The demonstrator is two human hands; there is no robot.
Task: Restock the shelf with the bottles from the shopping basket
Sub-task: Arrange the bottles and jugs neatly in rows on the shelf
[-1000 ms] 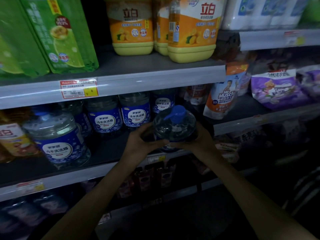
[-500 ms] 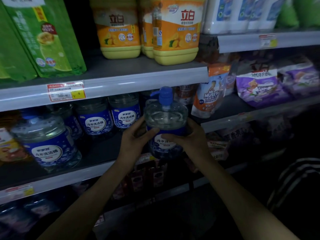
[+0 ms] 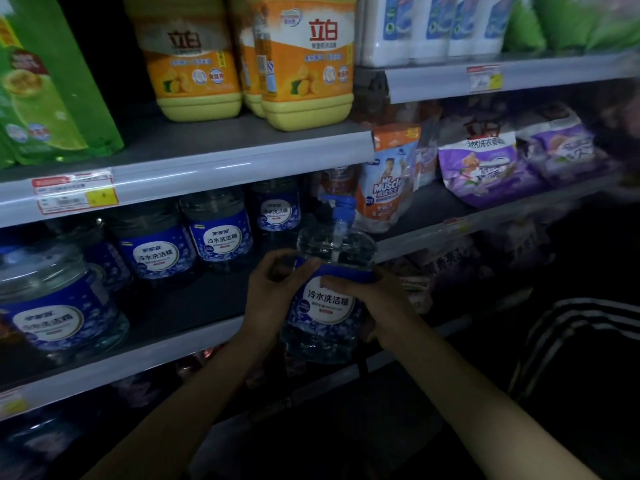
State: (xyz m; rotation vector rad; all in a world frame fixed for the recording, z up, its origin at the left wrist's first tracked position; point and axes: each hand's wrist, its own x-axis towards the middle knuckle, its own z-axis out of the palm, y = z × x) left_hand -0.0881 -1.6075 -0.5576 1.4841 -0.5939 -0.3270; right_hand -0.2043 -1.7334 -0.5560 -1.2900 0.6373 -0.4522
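Observation:
A clear round bottle [image 3: 329, 306] with a blue label and a blue pump top stands upright in the air, just in front of the middle shelf's edge [image 3: 180, 344]. My left hand [image 3: 273, 292] grips its left side and my right hand [image 3: 367, 292] grips its right side, fingers curled over the label. Several matching bottles [image 3: 218, 233] stand in a row at the back of that shelf, and another one [image 3: 55, 303] stands near the front left. The shopping basket is not visible.
Orange-and-yellow detergent jugs [image 3: 304, 60] and green packs [image 3: 52, 84] fill the shelf above. Pouches [image 3: 388, 178] and purple bags [image 3: 485, 168] lie on the shelf to the right. A striped sleeve [image 3: 581, 334] shows at the right.
The bottle has turned from tilted toward me to upright, with its label facing me. Both hands kept their hold and shifted slightly right along the shelf front.

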